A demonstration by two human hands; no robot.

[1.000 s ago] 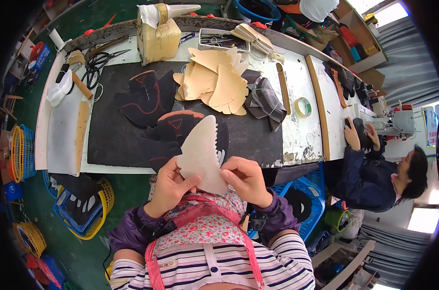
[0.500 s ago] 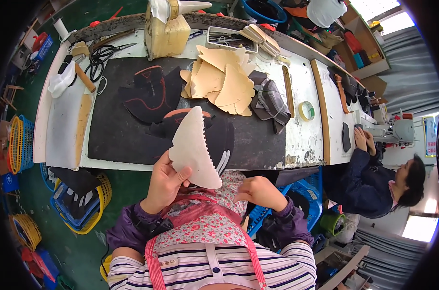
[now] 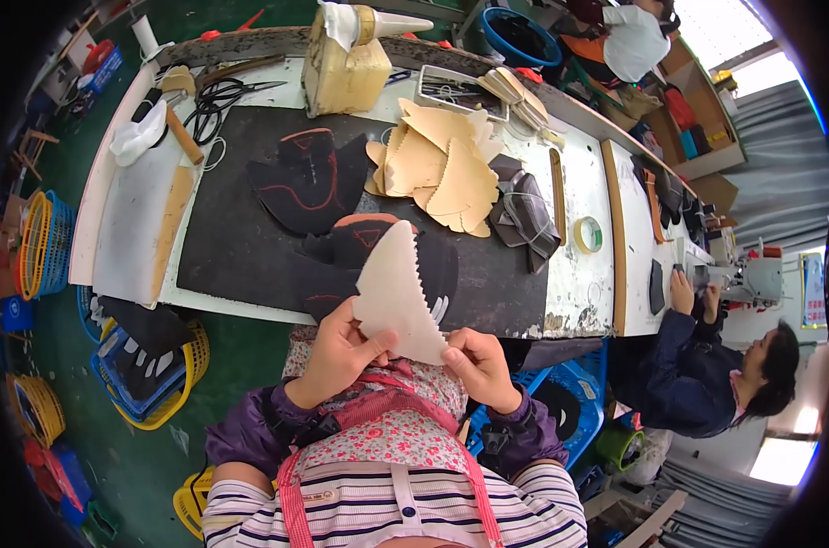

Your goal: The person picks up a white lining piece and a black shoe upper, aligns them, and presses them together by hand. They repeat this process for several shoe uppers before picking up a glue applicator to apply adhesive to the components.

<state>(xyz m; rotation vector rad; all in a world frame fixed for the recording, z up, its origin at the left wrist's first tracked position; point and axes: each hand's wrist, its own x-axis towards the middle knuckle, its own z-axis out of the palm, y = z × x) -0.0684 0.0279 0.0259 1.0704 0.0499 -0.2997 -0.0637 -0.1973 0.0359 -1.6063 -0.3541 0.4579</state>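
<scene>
Your right hand (image 3: 481,367) has returned to the lower right corner of the cream sawtooth-edged piece (image 3: 392,292), having been apart from it half a second ago. Your left hand (image 3: 341,354) clamps the opposite side, thumb on the face; the hands are joined only through the piece, held at the bench's near edge, tip toward 12 o'clock.

Possible faults, as judged: a hard pinch on the right could crease the lowest teeth; a loosened left thumb could drop the piece onto your floral apron (image 3: 369,447), at 6 o'clock; a low swing could drag its teeth over the black cut pieces (image 3: 328,274) just beyond, shifting them.

Surface, read from the piece: black mat (image 3: 218,247) on a white workbench (image 3: 579,285); tan toothed pieces (image 3: 437,164) heaped at 1 o'clock; tied dark bundle (image 3: 527,215) at 2; black-handled scissors (image 3: 215,100) between 10 and 11.

Room: yellow basket (image 3: 198,367) on the green floor (image 3: 246,352) at 8; co-worker (image 3: 693,370) between 3 and 4, hands beside a sewing machine (image 3: 760,274)
</scene>
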